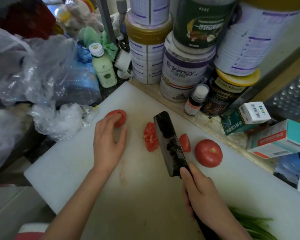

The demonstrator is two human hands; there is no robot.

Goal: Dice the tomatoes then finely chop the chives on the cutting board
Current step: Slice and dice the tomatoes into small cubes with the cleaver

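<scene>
A white cutting board [68,161] takes up most of the surface, one corner pushed towards the back. Crumpled plastic bags [33,66] are heaped to its left, and stacked tins [182,66] stand behind it. The right hand [203,193] comes in from the lower right, its fingers wrapped tightly round the handle of a dark knife [170,142], with the forefinger lying along the top of the blade. The blade points away across the middle of the board. The left hand [109,141] reaches over the board's left part with its fingers loosely spread; the fingertips rest on a tomato half [120,114] lying near the far left edge, and the thumb stays clear of it, so nothing is gripped. A whole tomato [208,152] sits to the right of the blade, close to the board's right edge. Green chives [253,224] lie at the board's near right corner, partly behind the right wrist. A pile of diced tomato [151,137] lies just left of the blade, touching it, and a small wedge [185,142] lies just right of it, between blade and whole tomato. A pale green bottle [105,70] stands beyond the board's far corner.
</scene>
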